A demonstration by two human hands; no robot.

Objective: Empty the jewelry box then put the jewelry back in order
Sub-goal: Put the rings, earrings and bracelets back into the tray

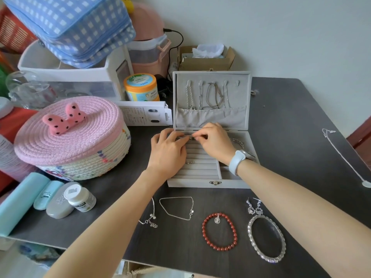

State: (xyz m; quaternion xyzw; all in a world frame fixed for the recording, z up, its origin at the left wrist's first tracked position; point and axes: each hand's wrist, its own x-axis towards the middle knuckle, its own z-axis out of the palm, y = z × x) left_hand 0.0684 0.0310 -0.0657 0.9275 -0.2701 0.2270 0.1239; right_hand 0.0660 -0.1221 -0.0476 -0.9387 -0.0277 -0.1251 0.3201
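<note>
Jewelry is split between the box and the counter, so by my reading the refilling stage is under way and roughly half done. The grey jewelry box (212,183) stands open near the middle of the dark counter (291,109). Several chains (206,95) hang on the hooks of its lid, a small pair of earrings (189,162) sits in the ring rolls, and a silver bangle (237,141) lies in a right-hand compartment.

Both hands meet over the back edge of the tray. The left hand (168,149) and right hand (215,143) each pinch an end of a small dark metal piece (191,138), seemingly setting it into the top roll; what it is I cannot tell.

Left to put away, all lying in front of the box: a thin silver chain (177,207), another chain (150,219) beside the left forearm, a red bead bracelet (219,231), drop earrings (254,207), and an oval silver bracelet (266,238). A long necklace (345,157) lies well apart at the right edge.
</note>
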